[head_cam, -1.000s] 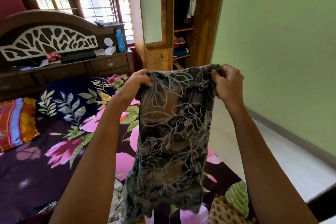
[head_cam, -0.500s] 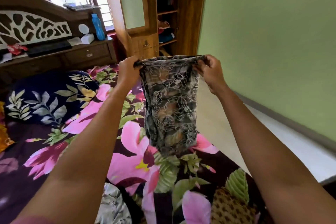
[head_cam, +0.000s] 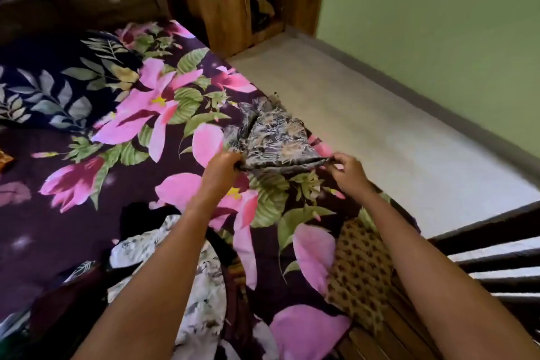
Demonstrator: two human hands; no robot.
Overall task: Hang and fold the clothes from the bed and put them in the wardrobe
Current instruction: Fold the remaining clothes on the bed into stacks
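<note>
Brightness: you get soft, even light.
Brightest: the pale floor (head_cam: pixel 380 131), washed out toward your right.
Dimmest: the dark drawers (head_cam: pixel 87 0), top left.
Sharpness: soft all over; the patterned garment (head_cam: pixel 274 137) smears.
Edges: your lens stretches the forearms (head_cam: pixel 140 286).

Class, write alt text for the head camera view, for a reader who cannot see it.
Left hand and right hand pinch the near edge of a grey floral garment lying on a floral bedsheet. Other clothes lie nearer; a wooden wardrobe stands beyond.

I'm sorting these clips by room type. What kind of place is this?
A bedroom, most likely: a floral-sheeted bed, a leaf-print pillow on it, and an open wooden wardrobe beyond.
</note>
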